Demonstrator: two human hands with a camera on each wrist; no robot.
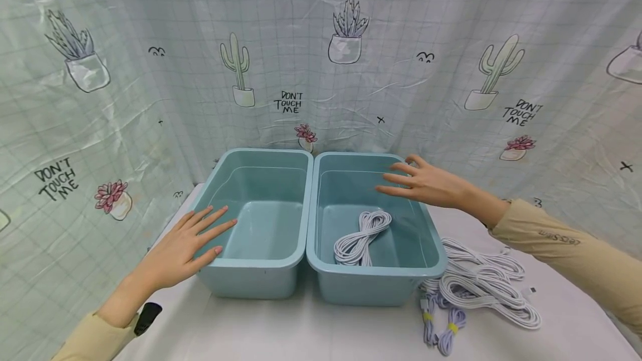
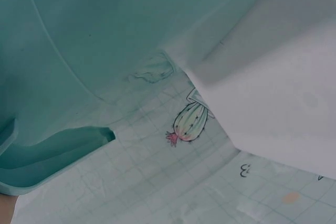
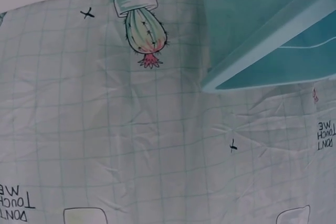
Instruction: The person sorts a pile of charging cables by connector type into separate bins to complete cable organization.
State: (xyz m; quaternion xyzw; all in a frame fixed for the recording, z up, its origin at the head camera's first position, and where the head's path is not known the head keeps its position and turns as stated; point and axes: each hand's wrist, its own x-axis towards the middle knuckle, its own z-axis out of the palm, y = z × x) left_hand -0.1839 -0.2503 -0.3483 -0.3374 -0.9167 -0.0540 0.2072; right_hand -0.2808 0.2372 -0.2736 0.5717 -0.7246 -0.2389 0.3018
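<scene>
Two teal plastic bins stand side by side on the white table. Over the front left corner of the left bin [image 1: 256,263] my left hand [image 1: 183,247] is spread, fingers straight and holding nothing. My right hand [image 1: 431,183] hovers at the back right rim of the right bin [image 1: 376,273], fingers loosely extended with nothing in them. Inside the right bin lies a bundled white cable [image 1: 358,244]; the left bin's visible floor is bare. In the wrist views the bins show, but little or nothing of either hand.
Right of the bins lie several coiled white cables [image 1: 486,283] and smaller purple cables [image 1: 448,330] with yellow ties. A cactus-print curtain [image 1: 311,71] hangs behind the bins. The white table [image 1: 261,330] extends in front of them.
</scene>
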